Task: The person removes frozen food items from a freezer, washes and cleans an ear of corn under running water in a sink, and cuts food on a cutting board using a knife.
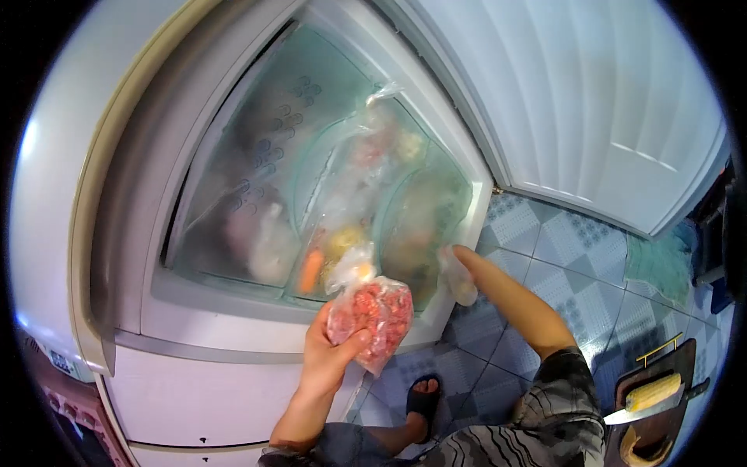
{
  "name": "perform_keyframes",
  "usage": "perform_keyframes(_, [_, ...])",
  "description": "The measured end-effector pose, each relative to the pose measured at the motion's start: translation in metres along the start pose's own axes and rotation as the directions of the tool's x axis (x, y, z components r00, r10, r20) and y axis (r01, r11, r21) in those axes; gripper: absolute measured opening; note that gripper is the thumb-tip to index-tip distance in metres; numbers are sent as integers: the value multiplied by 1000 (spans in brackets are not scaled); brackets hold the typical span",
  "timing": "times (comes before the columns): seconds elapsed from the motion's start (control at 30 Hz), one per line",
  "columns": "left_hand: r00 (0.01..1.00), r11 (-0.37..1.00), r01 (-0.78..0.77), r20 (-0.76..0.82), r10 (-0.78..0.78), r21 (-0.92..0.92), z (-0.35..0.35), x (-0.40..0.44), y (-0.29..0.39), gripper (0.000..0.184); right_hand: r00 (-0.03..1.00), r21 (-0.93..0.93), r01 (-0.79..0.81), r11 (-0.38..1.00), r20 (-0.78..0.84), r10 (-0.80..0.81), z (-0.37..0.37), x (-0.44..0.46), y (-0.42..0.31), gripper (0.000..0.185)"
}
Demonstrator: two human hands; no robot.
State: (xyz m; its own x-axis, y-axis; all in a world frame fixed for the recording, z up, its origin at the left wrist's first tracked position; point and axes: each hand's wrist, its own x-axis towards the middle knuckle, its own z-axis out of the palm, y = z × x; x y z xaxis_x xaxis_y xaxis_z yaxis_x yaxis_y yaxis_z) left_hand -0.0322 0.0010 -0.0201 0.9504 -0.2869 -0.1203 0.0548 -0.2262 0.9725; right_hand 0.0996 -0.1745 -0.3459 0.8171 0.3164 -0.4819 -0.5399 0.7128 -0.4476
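My left hand (331, 342) is closed around a clear plastic bag of red, chopped-looking food (377, 315), thumb across its front. It holds the bag up before the front edge of an open freezer drawer (233, 289). My right hand (461, 261) is at the drawer's right side, bent away at the wrist, its fingers not clearly visible. A pale, translucent thing (459, 286), perhaps a plastic bag, hangs beside it. Behind the left hand, a frosty compartment holds an orange carrot-like piece (311, 270) and yellow food (344, 241).
More bagged food (377, 140) lies farther back in the misty drawer. The white fridge door (576, 101) stands open at right above blue tiles (529, 241). At lower right, a dark board (665, 366) carries corn (654, 393) and a knife (646, 411).
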Motion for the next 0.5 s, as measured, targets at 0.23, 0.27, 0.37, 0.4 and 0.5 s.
perform_keyframes(0.23, [999, 1000, -24, -22, 25, 20, 5, 5, -4, 60, 1000, 176, -16, 984, 18, 13, 14, -11, 6, 27])
perform_keyframes(0.27, [999, 1000, -23, -23, 24, 16, 4, 6, -4, 60, 1000, 156, 12, 988, -20, -9, 19, -33, 0, 27])
perform_keyframes(0.37, [1000, 999, -20, -11, 21, 35, 4, 10, -11, 60, 995, 56, 70, 996, -74, -66, 0, -65, -5, 29])
perform_keyframes(0.4, [999, 998, -33, -10, 34, 53, 5, 13, -12, 58, 996, 14, 79, 997, -41, -79, -13, -74, -5, 30])
perform_keyframes(0.5, [1000, 1000, 13, -11, -13, 5, 15, 27, -13, 54, 993, 33, 116, 993, 29, -117, -36, -89, -7, 30])
